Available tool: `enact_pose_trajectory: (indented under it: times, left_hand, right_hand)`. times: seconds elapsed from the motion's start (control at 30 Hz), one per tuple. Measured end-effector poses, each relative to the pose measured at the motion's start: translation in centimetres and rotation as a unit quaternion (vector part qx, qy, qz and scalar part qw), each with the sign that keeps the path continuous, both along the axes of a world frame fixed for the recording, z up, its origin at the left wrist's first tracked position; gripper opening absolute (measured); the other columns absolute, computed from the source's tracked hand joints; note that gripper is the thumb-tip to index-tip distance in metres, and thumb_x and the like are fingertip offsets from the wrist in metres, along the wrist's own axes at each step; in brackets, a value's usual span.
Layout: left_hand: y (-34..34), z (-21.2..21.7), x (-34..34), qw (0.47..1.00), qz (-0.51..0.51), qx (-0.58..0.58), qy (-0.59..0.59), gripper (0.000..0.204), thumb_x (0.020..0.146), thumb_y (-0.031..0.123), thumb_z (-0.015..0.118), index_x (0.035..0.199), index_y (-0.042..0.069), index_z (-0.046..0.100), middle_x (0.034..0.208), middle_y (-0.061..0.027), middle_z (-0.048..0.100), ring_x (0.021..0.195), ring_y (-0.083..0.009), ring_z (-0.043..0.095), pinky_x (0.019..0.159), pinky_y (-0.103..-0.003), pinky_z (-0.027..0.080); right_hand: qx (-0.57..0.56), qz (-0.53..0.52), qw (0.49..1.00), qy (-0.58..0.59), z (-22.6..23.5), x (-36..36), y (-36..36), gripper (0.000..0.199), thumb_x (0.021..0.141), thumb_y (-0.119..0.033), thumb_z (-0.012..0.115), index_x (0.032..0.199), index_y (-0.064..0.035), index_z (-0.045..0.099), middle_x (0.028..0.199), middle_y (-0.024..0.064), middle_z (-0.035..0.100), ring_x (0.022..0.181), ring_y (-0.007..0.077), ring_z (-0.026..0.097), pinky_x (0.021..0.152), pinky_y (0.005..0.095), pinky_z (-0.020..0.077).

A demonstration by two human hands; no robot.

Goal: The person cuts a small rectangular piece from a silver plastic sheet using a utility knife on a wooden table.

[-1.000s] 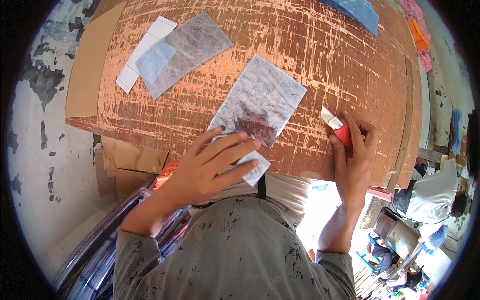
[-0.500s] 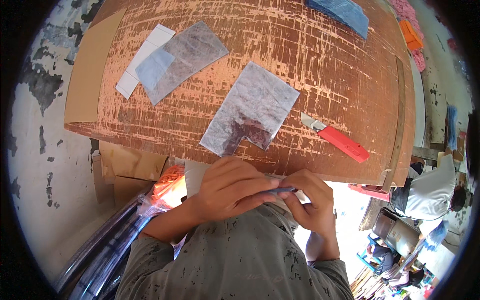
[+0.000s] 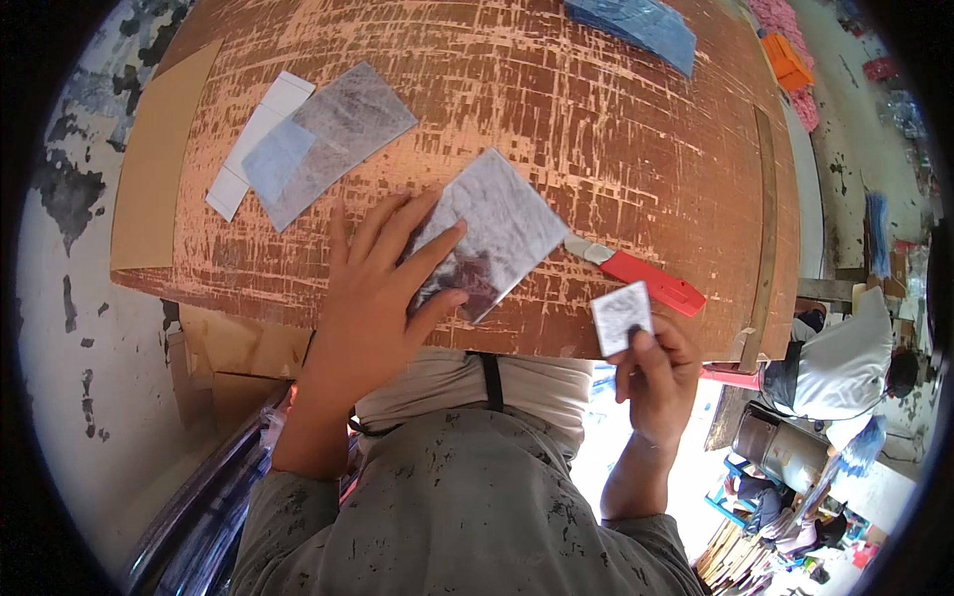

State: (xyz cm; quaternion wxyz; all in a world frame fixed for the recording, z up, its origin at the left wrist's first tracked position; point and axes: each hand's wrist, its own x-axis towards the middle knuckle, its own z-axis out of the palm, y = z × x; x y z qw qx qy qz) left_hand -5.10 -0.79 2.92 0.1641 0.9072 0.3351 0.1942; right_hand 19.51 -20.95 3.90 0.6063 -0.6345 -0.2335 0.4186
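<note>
My left hand (image 3: 383, 288) lies flat with fingers spread on the near left corner of a grey, shiny rectangular sheet (image 3: 502, 226) that rests on a worn brown wooden tabletop (image 3: 556, 109). My right hand (image 3: 659, 372) is raised just off the table's near edge and pinches a small square grey piece (image 3: 622, 317) between thumb and fingers. A red utility knife (image 3: 641, 275) with its blade out lies on the table between the sheet and my right hand, and neither hand touches it.
Further left lie a second grey sheet (image 3: 338, 134), a bluish film piece (image 3: 275, 159) and a white strip (image 3: 253, 139). A blue sheet (image 3: 641, 25) is at the far edge, orange items (image 3: 787, 62) beyond. A wooden strip (image 3: 765, 228) runs along the right side. Another person (image 3: 845, 353) sits lower right.
Both hands were together below the table edge; now my left hand has gone onto the grey sheet, which has turned, and my right hand holds up a small square piece.
</note>
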Motion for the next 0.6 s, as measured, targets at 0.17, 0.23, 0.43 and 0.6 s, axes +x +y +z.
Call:
enact_pose_trajectory:
  times: [0.17, 0.23, 0.43, 0.6]
  left_hand:
    - [-0.2, 1.4, 0.1, 0.997, -0.065, -0.022, -0.02, 0.066, 0.085, 0.039, 0.088, 0.142, 0.01, 0.072, 0.154, -0.0157, 0.061, 0.147, -0.0409, 0.052, 0.126, -0.067, 0.026]
    - [-1.1, 1.8, 0.6, 0.988, -0.086, -0.089, -0.097, 0.069, 0.083, 0.041, 0.09, 0.141, 0.009, 0.072, 0.149, -0.0155, 0.064, 0.141, -0.0398, 0.057, 0.124, -0.064, 0.031]
    - [-2.2, 0.8, 2.0, 0.962, -0.145, -0.065, -0.222, 0.073, 0.079, 0.044, 0.093, 0.138, 0.007, 0.073, 0.128, -0.009, 0.073, 0.114, -0.0313, 0.069, 0.102, -0.052, 0.05]
    - [-2.2, 0.6, 1.9, 0.962, -0.135, -0.072, -0.226, 0.071, 0.078, 0.037, 0.095, 0.138, 0.004, 0.075, 0.119, -0.0109, 0.073, 0.103, -0.0304, 0.069, 0.09, -0.044, 0.053]
  right_hand:
    - [0.002, 0.084, 0.994, 0.068, -0.3, -1.5, 1.0, 0.025, 0.11, -0.01, 0.066, 0.129, 0.0055, 0.073, 0.096, 0.0136, 0.082, 0.061, 0.0111, 0.067, 0.054, 0.0236, 0.0483]
    - [-0.001, 0.106, 0.991, 0.081, 0.0, -2.0, 1.5, 0.025, 0.11, -0.009, 0.067, 0.129, 0.0051, 0.073, 0.097, 0.0137, 0.082, 0.062, 0.0112, 0.068, 0.055, 0.0235, 0.0493]
    - [0.009, 0.126, 0.983, 0.133, -0.1, -3.5, 2.3, 0.024, 0.109, -0.01, 0.07, 0.129, 0.003, 0.073, 0.101, 0.0141, 0.082, 0.067, 0.0121, 0.069, 0.058, 0.0249, 0.0527]
    - [0.028, 0.167, 0.979, 0.116, -0.7, -3.1, 2.5, 0.027, 0.11, -0.009, 0.069, 0.133, 0.0034, 0.071, 0.108, 0.0136, 0.076, 0.074, 0.0134, 0.071, 0.062, 0.0278, 0.0548]
